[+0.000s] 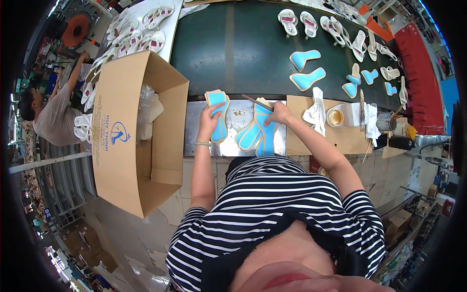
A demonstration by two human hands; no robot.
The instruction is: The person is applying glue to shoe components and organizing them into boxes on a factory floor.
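Note:
My left hand (209,122) is closed on the left side of a small stack of blue insoles with beige edges (220,130); some of its fingers are hard to make out. My right hand (279,113) grips a thin dark stick-like tool (255,101), whose tip points up and left; its exact kind is unclear. Under and beside that hand, more blue insoles (249,137) lie fanned out and overlapping on the metal tabletop (238,111).
A tall open carton (121,131) with clear plastic inside stands at left. On cardboard at right are a white cloth (317,111), a tub of amber liquid (335,117) and several containers. Sandals (288,20) and blue insoles (307,78) rest on the green belt (224,48). Another person (58,114) sits far left.

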